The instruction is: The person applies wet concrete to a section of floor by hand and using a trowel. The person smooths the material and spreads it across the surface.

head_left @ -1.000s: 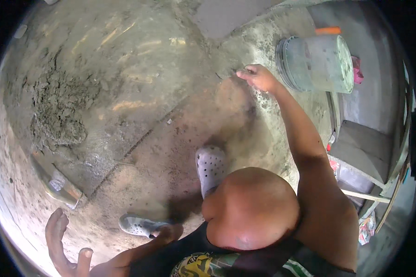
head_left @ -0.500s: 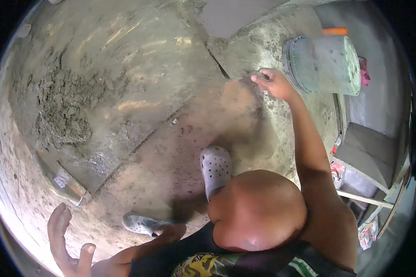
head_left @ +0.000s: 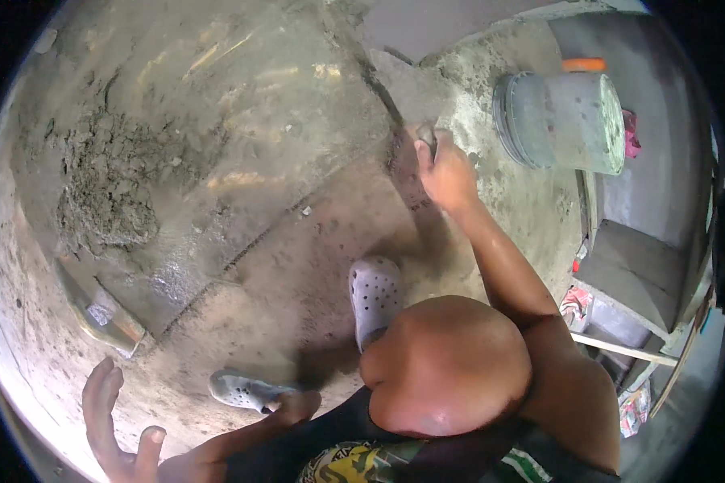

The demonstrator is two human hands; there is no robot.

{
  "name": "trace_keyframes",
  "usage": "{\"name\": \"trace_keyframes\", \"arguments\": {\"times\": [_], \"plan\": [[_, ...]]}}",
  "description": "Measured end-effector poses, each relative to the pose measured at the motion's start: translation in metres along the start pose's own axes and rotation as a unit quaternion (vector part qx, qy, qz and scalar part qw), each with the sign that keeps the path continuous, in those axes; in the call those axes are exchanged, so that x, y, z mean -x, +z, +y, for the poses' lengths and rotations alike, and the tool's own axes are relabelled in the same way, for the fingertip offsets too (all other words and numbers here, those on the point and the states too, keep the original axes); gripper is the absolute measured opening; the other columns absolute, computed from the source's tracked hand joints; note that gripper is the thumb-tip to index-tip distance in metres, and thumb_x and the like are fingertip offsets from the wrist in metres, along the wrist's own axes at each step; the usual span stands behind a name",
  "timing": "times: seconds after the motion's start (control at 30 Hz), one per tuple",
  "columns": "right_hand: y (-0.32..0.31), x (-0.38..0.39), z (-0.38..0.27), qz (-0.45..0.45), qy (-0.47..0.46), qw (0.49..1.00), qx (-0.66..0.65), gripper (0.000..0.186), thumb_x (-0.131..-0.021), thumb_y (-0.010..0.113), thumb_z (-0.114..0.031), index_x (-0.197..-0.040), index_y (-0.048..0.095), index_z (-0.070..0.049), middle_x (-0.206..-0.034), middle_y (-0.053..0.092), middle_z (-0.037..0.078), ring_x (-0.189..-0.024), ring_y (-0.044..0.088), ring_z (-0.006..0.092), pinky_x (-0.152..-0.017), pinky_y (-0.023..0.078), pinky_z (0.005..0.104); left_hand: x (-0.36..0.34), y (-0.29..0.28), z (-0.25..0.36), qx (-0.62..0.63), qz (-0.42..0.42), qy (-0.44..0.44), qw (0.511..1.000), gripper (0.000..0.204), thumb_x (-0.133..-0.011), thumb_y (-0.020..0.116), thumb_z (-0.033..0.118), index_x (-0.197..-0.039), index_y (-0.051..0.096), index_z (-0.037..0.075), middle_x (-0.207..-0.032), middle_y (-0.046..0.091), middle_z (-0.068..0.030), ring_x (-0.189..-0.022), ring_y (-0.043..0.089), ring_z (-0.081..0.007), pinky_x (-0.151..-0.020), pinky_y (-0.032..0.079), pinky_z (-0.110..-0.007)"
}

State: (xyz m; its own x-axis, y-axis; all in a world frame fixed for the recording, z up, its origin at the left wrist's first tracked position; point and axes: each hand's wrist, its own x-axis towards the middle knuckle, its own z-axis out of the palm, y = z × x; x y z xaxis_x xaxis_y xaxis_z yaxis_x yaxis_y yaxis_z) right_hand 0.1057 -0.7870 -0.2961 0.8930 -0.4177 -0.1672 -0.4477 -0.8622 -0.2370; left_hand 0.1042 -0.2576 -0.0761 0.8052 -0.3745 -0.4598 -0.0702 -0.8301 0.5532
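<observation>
My right hand [head_left: 449, 173] reaches out over the floor, its fingers closed. A small grey rounded end [head_left: 427, 137] shows between thumb and fingers; what it belongs to I cannot make out. The hand is beside the corner where a dark line borders a wet grey layer of mortar [head_left: 258, 121]. Low at the left, my left hand [head_left: 113, 435] is raised with fingers apart, holding nothing. Nearest to it lies a grey, mortar-smeared tray-like piece [head_left: 117, 330] with a raised edge. Beyond that piece sits a rough heap of wet mortar [head_left: 109, 193].
At the right, a cloudy plastic bucket [head_left: 576, 121] lies on its side, near an orange object [head_left: 584, 64]. A grey slab [head_left: 632, 270] and a wooden strip [head_left: 624, 348] are along the right side. My grey clogs [head_left: 376, 294] stand on the brownish floor [head_left: 314, 258].
My right hand has moved left and slightly nearer to me, away from the bucket. My left hand stays put. The view has shifted slightly.
</observation>
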Motion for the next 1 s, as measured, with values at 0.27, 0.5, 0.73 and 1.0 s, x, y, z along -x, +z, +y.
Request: {"name": "trace_keyframes", "arguments": {"times": [0.27,0.5,0.73,1.0], "plan": [[0.017,-0.051,-0.001,-0.072,-0.024,0.992,0.1,0.04,-0.098,0.054,-0.032,-0.101,0.064,0.006,-0.093,0.069,0.03,-0.088,0.067,0.0478,-0.083,0.054,0.0535,-0.003,-0.005,-0.002,-0.011,0.002,0.023,1.0,0.077,-0.088,0.067,0.049,-0.139,0.049,-0.006,-0.143,0.046,-0.0303,-0.133,0.047,-0.0438,-0.111,0.036,-0.053],[0.011,-0.053,0.033,-0.088,-0.04,0.995,0.009,0.045,-0.097,0.056,-0.038,-0.096,0.063,0.007,-0.093,0.067,0.031,-0.093,0.065,0.0493,-0.085,0.051,0.0514,-0.003,0.005,0.024,-0.003,0.038,-0.012,0.999,0.073,-0.087,0.069,0.044,-0.137,0.053,-0.006,-0.142,0.051,-0.0257,-0.131,0.051,-0.0384,-0.106,0.044,-0.048],[-0.042,-0.034,-0.017,-0.163,-0.023,0.985,-0.049,0.048,-0.096,0.058,-0.043,-0.093,0.059,0.005,-0.086,0.063,0.032,-0.083,0.063,0.0494,-0.076,0.048,0.0509,-0.005,-0.01,0.026,-0.014,0.019,0.029,0.999,0.058,-0.089,0.072,0.016,-0.139,0.053,-0.004,-0.143,0.053,-0.024,-0.129,0.053,-0.0388,-0.107,0.043,-0.047],[-0.053,0.003,-0.17,-0.054,-0.23,0.967,0.099,0.04,-0.1,0.054,-0.038,-0.108,0.055,0.0,-0.082,0.068,0.026,-0.081,0.067,0.0465,-0.072,0.053,0.0551,-0.01,-0.067,-0.035,-0.039,0.222,0.031,0.974,0.059,-0.084,0.072,0.026,-0.133,0.059,-0.005,-0.131,0.063,-0.0197,-0.125,0.057,-0.0312,-0.11,0.039,-0.043]]}}
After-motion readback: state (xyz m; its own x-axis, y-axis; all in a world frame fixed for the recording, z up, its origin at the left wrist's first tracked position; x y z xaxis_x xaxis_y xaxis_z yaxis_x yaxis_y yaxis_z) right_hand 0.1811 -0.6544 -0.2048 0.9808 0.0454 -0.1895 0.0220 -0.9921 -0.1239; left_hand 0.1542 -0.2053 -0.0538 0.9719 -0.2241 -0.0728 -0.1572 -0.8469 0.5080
